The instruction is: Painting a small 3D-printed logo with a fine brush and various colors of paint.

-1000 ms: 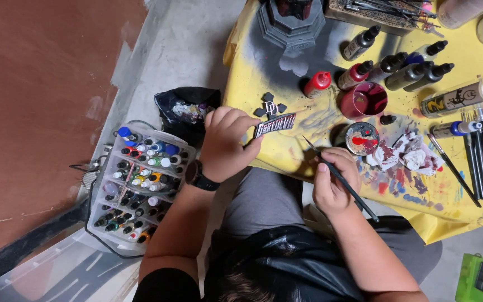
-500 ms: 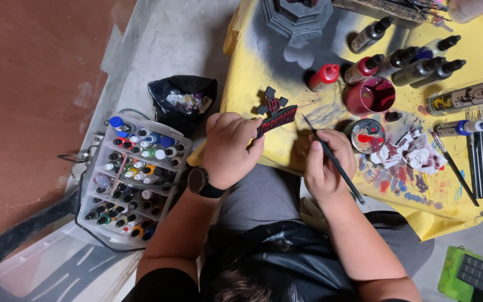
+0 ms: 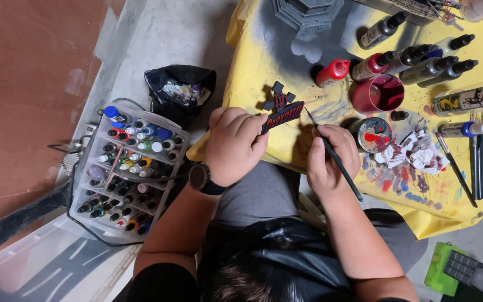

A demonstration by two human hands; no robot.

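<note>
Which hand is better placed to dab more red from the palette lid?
Right. The right hand holds the brush and sits beside the paint lid; the left hand grips the black plaque.

Reddish-brown wall [image 3: 23, 84] at left, grey concrete floor [image 3: 169, 39], desk under paint-stained yellow cloth [image 3: 264, 50], clear plastic bin [image 3: 34, 263] at lower left
</note>
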